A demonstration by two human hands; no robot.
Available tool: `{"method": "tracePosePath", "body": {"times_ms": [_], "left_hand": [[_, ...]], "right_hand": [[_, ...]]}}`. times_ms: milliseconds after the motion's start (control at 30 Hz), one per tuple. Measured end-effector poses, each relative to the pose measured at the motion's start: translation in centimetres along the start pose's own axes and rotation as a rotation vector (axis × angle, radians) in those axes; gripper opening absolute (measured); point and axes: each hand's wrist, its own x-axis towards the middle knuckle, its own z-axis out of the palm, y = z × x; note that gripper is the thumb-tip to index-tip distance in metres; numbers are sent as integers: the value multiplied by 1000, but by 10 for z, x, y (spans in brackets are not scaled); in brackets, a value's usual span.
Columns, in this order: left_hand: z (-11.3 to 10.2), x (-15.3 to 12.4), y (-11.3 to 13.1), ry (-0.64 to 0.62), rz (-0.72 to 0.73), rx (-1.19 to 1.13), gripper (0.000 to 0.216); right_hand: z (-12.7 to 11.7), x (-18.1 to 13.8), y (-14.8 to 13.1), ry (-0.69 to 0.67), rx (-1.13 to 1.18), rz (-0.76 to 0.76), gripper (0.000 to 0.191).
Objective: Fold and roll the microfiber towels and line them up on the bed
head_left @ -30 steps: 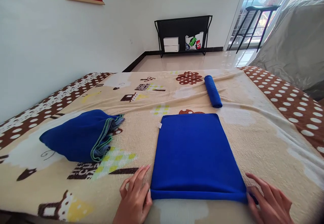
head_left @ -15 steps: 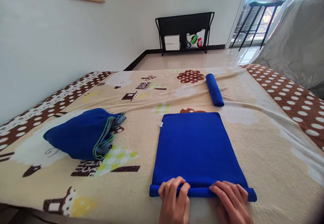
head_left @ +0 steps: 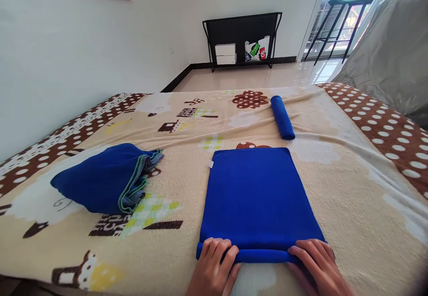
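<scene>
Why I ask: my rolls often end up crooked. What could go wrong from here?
1. The left hand and right hand sit at the two ends of the rolled near edge of the blue towel, leaving the middle unpressed; the roll may turn out loose there.
2. If one hand pushes faster, the roll could skew into a cone, unlike the even rolled towel farther away.
3. The blanket underneath is wrinkled; it might bunch and drag along.
</scene>
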Motion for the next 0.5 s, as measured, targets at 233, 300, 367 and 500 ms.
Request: {"method": "tracePosePath", "body": {"times_ms": [233, 300, 367, 500], "left_hand": [[1, -3, -4, -56, 55, 101, 18], [0, -4, -5, -93, 70, 99, 18], [-1, -3, -5, -113, 88, 87, 18], [-1, 0, -5, -101, 118, 102, 24]], "right_hand": [[-2, 9, -2, -11, -48, 25, 21], [-4, 10, -4, -31, -37, 21, 22], [-6, 12, -4, -42, -42, -2, 24], [-9, 14, -4, -40, -71, -36, 28]]}}
